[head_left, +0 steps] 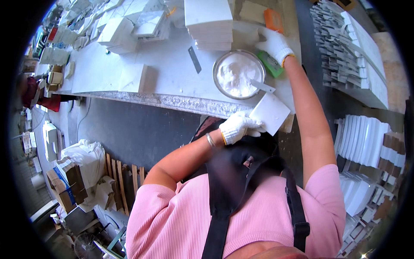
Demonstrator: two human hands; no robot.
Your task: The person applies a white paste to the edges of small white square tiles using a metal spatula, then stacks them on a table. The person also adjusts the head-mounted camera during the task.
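Note:
My left hand (236, 128), in a white knit glove with an orange cuff edge, is closed on the edge of a square white tile (271, 114). The tile is held tilted just off the table's front edge. Farther right, my right hand (275, 45), gloved the same way, reaches over the table with its fingers stretched out, somewhat blurred. It lies beside a green plastic item (270, 64) and near an orange block (273, 20). Between my hands stands a round metal bowl (214, 74) of white powder or paste, with a scraper (262, 85) resting in it.
A flat metal blade (194, 59) lies on the white worktable (172, 73), left of the bowl. Stacked white tiles (208, 21) stand behind it, with more stacks to the left. Piled white strips (334, 47) and slabs stand right of the table. Wooden slats (116, 181) stand at lower left.

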